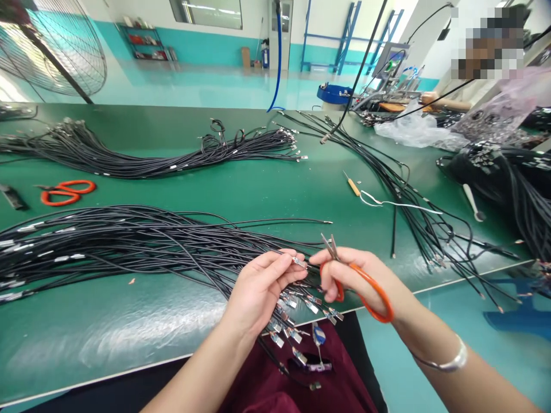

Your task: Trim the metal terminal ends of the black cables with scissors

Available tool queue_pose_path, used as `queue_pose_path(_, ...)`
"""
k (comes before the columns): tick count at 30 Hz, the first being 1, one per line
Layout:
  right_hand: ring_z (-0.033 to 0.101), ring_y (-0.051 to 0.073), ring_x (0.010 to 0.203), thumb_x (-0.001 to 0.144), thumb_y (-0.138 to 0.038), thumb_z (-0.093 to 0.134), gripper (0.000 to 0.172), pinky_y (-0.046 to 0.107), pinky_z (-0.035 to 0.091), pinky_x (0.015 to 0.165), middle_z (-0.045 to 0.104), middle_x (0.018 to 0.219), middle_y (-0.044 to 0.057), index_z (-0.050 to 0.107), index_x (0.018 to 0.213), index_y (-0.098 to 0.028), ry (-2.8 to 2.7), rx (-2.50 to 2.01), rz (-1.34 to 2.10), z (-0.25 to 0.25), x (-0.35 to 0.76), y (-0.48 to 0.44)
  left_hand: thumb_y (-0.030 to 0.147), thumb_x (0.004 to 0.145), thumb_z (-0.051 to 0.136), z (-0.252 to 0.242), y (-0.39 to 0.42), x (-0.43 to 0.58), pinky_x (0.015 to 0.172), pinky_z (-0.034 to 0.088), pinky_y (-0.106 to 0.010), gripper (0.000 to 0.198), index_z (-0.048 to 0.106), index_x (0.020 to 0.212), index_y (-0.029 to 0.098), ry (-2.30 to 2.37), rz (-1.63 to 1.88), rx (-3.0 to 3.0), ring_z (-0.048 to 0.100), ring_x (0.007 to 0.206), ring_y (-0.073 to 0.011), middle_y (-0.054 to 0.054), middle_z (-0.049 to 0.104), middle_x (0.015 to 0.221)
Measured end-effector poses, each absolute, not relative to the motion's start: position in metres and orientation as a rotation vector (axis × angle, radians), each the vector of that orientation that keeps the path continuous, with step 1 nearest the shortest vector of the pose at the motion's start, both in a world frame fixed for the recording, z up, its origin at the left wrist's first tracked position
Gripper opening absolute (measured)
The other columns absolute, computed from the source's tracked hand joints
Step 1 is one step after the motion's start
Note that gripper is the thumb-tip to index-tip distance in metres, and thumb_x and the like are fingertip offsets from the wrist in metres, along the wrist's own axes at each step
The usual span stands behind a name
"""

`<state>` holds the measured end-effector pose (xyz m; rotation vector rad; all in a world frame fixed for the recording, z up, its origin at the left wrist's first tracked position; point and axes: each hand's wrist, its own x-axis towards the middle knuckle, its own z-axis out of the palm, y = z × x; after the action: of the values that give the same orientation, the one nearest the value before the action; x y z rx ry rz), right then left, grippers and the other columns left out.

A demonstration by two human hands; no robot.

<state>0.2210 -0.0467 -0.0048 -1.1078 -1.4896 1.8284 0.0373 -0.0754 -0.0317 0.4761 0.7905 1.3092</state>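
My left hand (262, 287) pinches the end of one black cable, where a small silver metal connector (297, 261) shows between thumb and fingers. Close beside it, my right hand (355, 272) is closed around orange-handled scissors (373, 295), one loop lying over the back of the hand. Their blades (331, 246) point up and stand slightly apart. Under my hands a large bundle of black cables (155, 241) runs in from the left. Several of its metal-tipped ends (293, 332) hang over the table's front edge.
A second cable bundle (163, 158) lies further back. Another pair of orange scissors (69, 192) rests at the left. On the right are loose cables (387, 178), a yellow-handled pick (353, 186), a white-handled tool (472, 201) and plastic bags (422, 129). A person stands at the far right.
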Motion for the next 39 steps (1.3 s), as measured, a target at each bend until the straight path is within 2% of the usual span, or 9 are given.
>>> queue_pose_path(4,0.051,0.008,0.036,0.080,-0.055,0.062,0.042,0.015,0.039,0.036,0.057,0.049,-0.003,0.058,0.088,-0.014,-1.517,-1.027,2.136,-0.005,0.226,-0.059,0.017,0.073,0.074,-0.032,-0.076,0.038,0.072,0.060,-0.025,0.006,0.073,0.070,0.012,0.801,1.304,0.464,0.070,0.071,-0.0145,-0.005,0.073,0.084)
queue_pose_path(7,0.048,0.006,0.033,0.083,-0.058,0.056,0.044,0.013,0.037,0.033,0.054,0.046,-0.004,0.057,0.082,-0.014,-1.542,-1.028,2.159,-0.008,0.220,-0.061,0.017,0.072,0.075,-0.033,-0.077,0.038,0.070,0.060,-0.024,0.007,0.073,0.069,0.012,0.810,1.316,0.451,0.070,0.070,-0.0139,-0.005,0.073,0.086)
queue_pose_path(18,0.042,0.003,0.030,0.085,-0.059,0.053,0.045,0.011,0.034,0.031,0.051,0.045,-0.006,0.059,0.081,-0.014,-1.683,-1.064,2.148,-0.011,0.216,-0.057,0.021,0.068,0.079,-0.031,-0.079,0.039,0.066,0.060,-0.023,0.010,0.072,0.068,0.013,0.831,1.310,0.450,0.070,0.073,-0.0152,-0.005,0.073,0.081)
queue_pose_path(29,0.041,0.005,0.029,0.087,-0.058,0.052,0.045,0.013,0.033,0.030,0.049,0.043,-0.006,0.060,0.082,-0.013,-1.651,-1.029,2.161,-0.012,0.216,-0.056,0.019,0.068,0.079,-0.032,-0.079,0.039,0.065,0.059,-0.019,0.010,0.073,0.071,0.013,0.841,1.303,0.427,0.069,0.068,-0.0120,-0.005,0.073,0.078)
queue_pose_path(39,0.041,0.005,0.029,0.087,-0.056,0.053,0.044,0.012,0.033,0.030,0.049,0.042,-0.007,0.060,0.082,-0.013,-1.608,-0.982,2.185,-0.017,0.216,-0.055,0.021,0.066,0.081,-0.031,-0.078,0.039,0.066,0.059,-0.019,0.011,0.073,0.070,0.013,0.861,1.319,0.427,0.069,0.070,-0.0128,-0.005,0.073,0.078)
